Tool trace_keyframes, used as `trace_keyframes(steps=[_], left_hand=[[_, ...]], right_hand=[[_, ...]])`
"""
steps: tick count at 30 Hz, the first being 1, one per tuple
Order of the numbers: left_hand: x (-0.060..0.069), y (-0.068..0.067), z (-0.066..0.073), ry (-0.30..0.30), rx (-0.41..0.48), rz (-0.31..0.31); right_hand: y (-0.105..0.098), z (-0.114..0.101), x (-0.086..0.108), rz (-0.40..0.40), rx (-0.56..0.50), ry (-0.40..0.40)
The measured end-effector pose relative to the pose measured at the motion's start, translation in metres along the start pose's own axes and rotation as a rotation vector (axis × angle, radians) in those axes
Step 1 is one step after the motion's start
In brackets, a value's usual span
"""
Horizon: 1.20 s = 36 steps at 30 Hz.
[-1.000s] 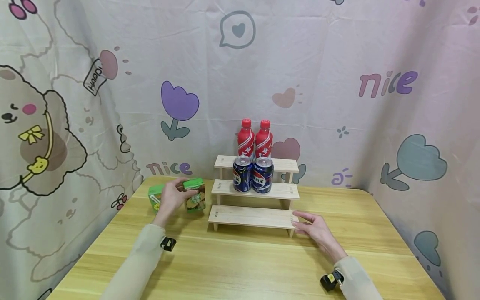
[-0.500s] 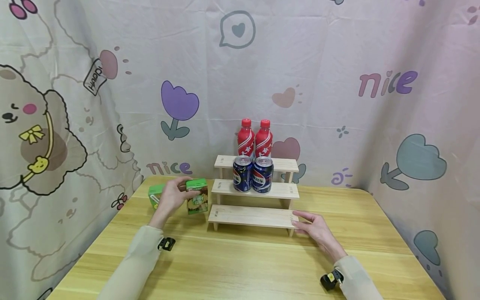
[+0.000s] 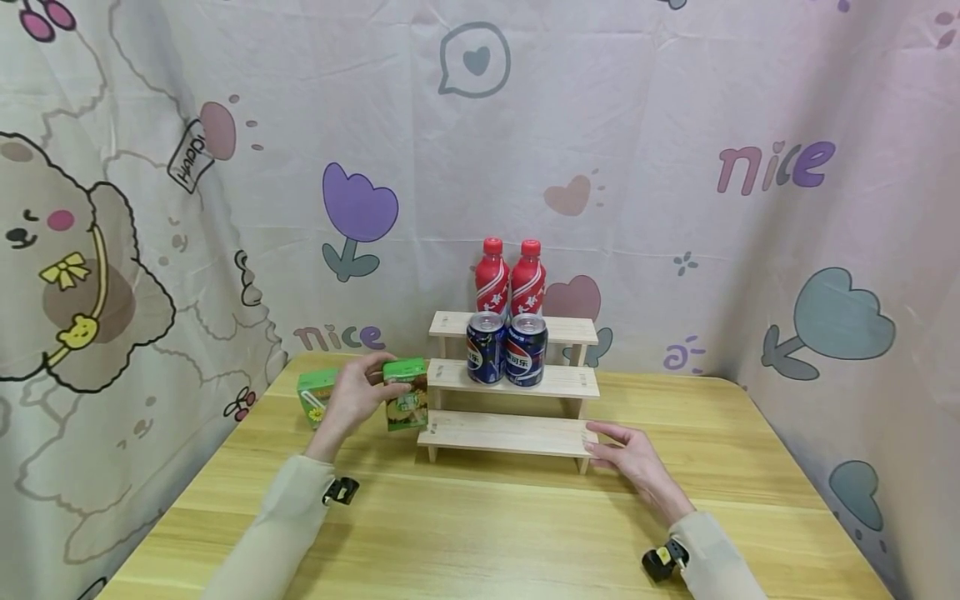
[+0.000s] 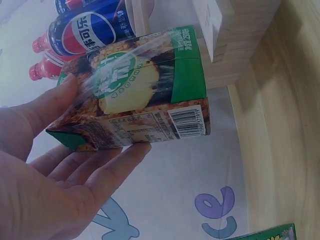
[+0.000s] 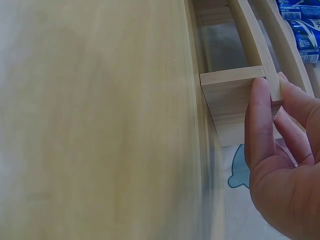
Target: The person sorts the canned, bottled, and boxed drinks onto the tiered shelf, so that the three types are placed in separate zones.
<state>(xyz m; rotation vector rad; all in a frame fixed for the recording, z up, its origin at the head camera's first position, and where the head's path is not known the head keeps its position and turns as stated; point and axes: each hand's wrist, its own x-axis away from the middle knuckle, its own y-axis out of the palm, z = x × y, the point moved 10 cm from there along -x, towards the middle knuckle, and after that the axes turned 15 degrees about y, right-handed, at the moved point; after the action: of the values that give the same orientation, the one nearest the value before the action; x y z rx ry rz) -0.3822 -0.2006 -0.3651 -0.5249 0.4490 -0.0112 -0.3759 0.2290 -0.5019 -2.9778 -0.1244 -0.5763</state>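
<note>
In the head view, my left hand (image 3: 356,396) grips a green-and-brown juice box (image 3: 407,398) upright, just off the left end of a three-tier wooden display stand (image 3: 502,432). The left wrist view shows the thumb on one face of the juice box (image 4: 130,82) and the fingers along the other side; pineapple pictures and a barcode are visible. At the stand's opposite end, my right hand (image 3: 637,465) pinches the lowest board between thumb and fingers, as the right wrist view also shows. A second green juice box (image 3: 312,398) stands behind the left hand, partly hidden.
Two blue cola cans, a left can (image 3: 485,348) and a right can (image 3: 527,350), stand on the middle tier. Two red bottles, one left (image 3: 492,275) and one right (image 3: 528,279), occupy the top tier. A printed curtain (image 3: 645,108) hangs behind the wooden table (image 3: 480,533).
My left hand has carried the juice box a short way right, closer to the stand. More of the second juice box now shows. The right hand stays where it was.
</note>
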Motion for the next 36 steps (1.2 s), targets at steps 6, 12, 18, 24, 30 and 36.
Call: trace_keyframes(steps=[6,12,18,24,30,36], left_hand=[[0.000,0.007,0.004,0.017,0.053,-0.012],[0.000,0.019,0.007,0.046,0.107,-0.027],[-0.001,0.032,0.006,0.040,0.160,-0.009],[-0.001,0.043,0.013,0.073,0.156,0.020],[-0.001,0.055,0.017,0.124,0.220,0.035],[-0.001,0.072,0.022,0.176,0.250,0.022]], right_hand=[[-0.001,0.000,0.001,0.001,0.000,0.003],[0.000,0.000,0.003,0.001,0.010,0.003],[0.000,0.000,0.002,0.001,0.012,0.002],[-0.001,0.001,0.001,0.002,-0.006,0.007],[-0.001,0.002,-0.001,-0.020,-0.045,0.009],[0.001,0.003,-0.001,-0.038,-0.082,0.012]])
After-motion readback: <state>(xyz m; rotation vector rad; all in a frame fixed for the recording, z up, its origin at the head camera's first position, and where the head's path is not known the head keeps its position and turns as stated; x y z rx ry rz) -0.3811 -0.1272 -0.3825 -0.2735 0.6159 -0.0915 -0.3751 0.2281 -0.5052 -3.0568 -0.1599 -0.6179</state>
